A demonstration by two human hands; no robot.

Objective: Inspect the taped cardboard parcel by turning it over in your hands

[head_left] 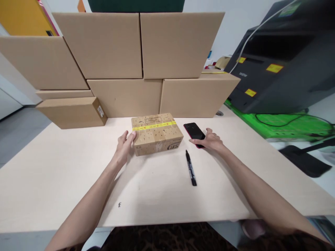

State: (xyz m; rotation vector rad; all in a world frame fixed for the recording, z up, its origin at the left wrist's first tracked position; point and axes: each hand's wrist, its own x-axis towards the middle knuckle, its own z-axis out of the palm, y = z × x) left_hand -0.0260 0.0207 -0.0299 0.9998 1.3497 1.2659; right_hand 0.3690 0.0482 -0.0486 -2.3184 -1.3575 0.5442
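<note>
A small cardboard box (157, 136) with a yellow tape strip lies on the pale table (146, 195). My left hand (125, 146) rests at its left side, thumb on the box's edge, fingers apart and partly hidden. To the right of the box lies a black phone (193, 130) with a red edge. My right hand (208, 140) is at the phone's lower right, its thumb reaching over the phone's lower end and its fingers spread. A black marker (191, 168) lies on the table between my forearms, in front of the box and phone.
Stacked cardboard boxes (125, 97) form a wall along the table's back. A flatter box (75, 111) stands at the back left. At the right are a dark printer (272, 73) with yellow labels, a green surface (290, 125) with a cable, and a black stand (305, 158).
</note>
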